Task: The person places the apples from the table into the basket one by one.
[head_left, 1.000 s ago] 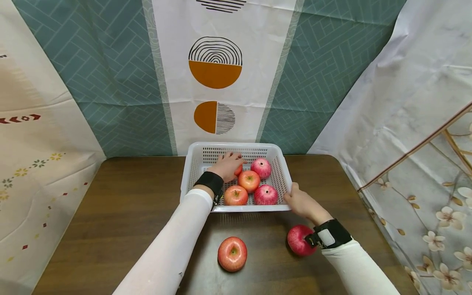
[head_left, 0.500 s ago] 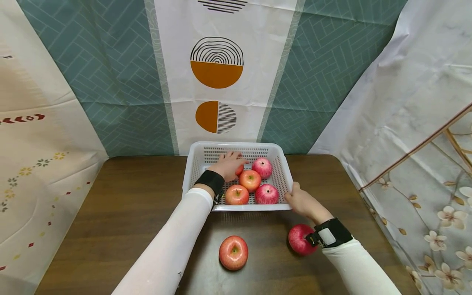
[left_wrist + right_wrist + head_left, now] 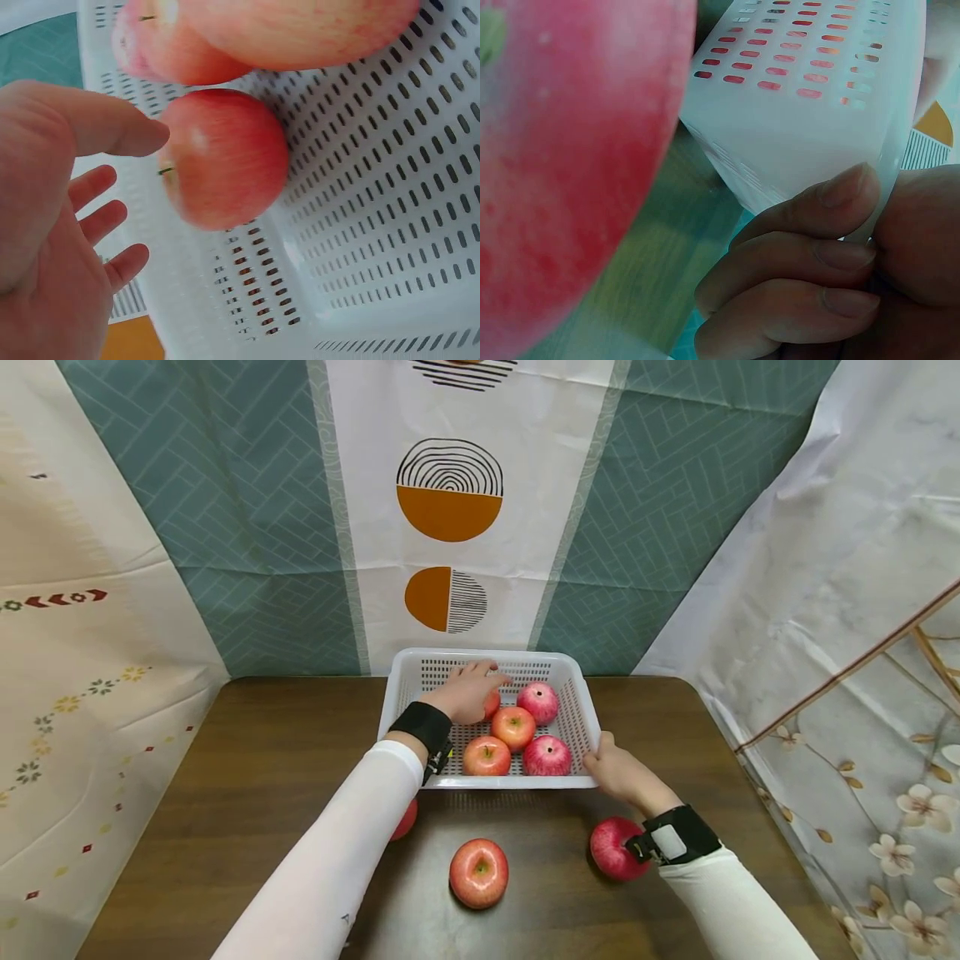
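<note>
My left hand is inside the white plastic basket, over a red apple at its back. In the left wrist view the thumb tip is right at the apple's edge, and the other fingers stand apart from it, loosely bent. My right hand grips the basket's front right corner; in the right wrist view its fingers curl round the rim. Also in the basket are two more red-orange apples and two streaked pink-red, apple-like fruits.
On the brown table, a red apple lies in front of the basket. A darker red fruit is below my right wrist. Another red fruit is partly hidden by my left forearm. A patterned cloth hangs behind.
My left hand has drawn up slightly off the apple in the basket, and its forearm has shifted left, exposing a red fruit beside it. The right hand keeps its grip on the basket.
</note>
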